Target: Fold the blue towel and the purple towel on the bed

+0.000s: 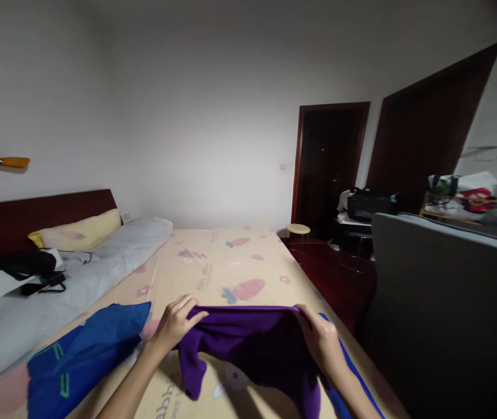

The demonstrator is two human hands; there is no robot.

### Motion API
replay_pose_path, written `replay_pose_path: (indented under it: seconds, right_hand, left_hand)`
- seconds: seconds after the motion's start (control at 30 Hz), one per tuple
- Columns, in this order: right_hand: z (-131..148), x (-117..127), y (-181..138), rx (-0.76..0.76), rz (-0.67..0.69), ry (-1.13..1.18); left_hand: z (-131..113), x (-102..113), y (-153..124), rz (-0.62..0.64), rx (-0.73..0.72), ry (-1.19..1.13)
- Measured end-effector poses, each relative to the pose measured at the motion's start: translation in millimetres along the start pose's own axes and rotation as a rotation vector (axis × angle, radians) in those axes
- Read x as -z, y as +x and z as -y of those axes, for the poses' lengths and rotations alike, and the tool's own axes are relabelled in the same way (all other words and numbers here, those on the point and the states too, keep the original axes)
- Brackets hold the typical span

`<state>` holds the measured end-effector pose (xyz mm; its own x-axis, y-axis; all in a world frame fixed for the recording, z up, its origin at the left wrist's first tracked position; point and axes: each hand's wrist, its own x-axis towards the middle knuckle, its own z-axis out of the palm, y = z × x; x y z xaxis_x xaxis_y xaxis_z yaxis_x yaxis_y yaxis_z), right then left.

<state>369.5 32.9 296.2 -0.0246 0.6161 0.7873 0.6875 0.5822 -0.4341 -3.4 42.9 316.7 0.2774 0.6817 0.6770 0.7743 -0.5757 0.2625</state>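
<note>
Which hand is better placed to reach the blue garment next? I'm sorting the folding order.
Left, probably. The left hand grips the purple cloth right beside the blue garment; the right hand holds the far edge.

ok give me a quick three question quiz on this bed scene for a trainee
1. True or false: both hands grip the purple garment.
2. What lies on the bed just beyond the left hand? A) a blue garment B) a red towel C) a laptop
3. Fill in: the right hand holds the purple garment's ____ corner, as the wearer sees it.

Key:
1. True: each hand pinches one end of its top edge.
2. A: the blue garment with green marks.
3. Right.
</note>
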Motion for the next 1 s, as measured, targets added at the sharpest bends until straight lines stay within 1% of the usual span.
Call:
replay_pose_path:
  seconds: [0.03,0.1,0.17,0.2,0.27,0.37,0.43,0.5,0.6,0.7,0.83,0.93,1.0]
  right_hand:
    - [-2.4,3.5,4.2,0.015,-0.030,-0.023]
    - [-6.0,11.9,12.1,0.054,-0.099,-0.056]
    - [-9.3,20.9,18.0,0.098,-0.121,-0.066]
    - [-11.0,25.0,19.7,0.121,-0.102,-0.061]
    - [-14.6,30.7,20.7,0.162,-0.016,-0.044]
    - [-20.0,32.6,18.3,0.183,0.115,-0.070]
    - [-24.7,31.6,17.0,0.170,0.153,-0.128]
    - [-31.6,31.5,16.8,0.128,0.176,-0.197]
    - [-46.2,35.9,18.1,0.026,0.246,-0.278]
    - [-61.1,45.9,19.5,-0.073,0.352,-0.276]
    - [-72.8,63.0,21.3,-0.166,0.463,-0.194]
    - [-75.8,73.7,23.1,-0.180,0.491,-0.181]
    - [-77.2,78.2,24.0,-0.180,0.471,-0.227]
  left_hand:
    - [7.1,3.0,-2.5,0.037,-0.017,0.041]
    - [25.8,6.4,-8.3,0.063,0.024,0.064]
    - [48.2,6.2,-16.1,0.007,0.126,0.032]
    - [59.3,4.7,-20.8,-0.044,0.181,0.006]
    - [78.2,-0.6,-31.0,-0.145,0.285,-0.063]
    - [93.8,-11.1,-43.4,-0.233,0.422,-0.176]
    - [96.1,-16.6,-46.9,-0.247,0.476,-0.217]
    - [94.7,-18.6,-46.7,-0.238,0.488,-0.232]
    - [89.3,-12.9,-44.5,-0.185,0.475,-0.275]
    - [80.4,2.7,-46.0,-0.081,0.425,-0.270]
    - [64.4,29.6,-50.2,0.076,0.295,-0.121]
    - [58.2,46.0,-48.7,0.097,0.229,0.015]
    - [62.0,54.0,-46.8,0.081,0.223,0.087]
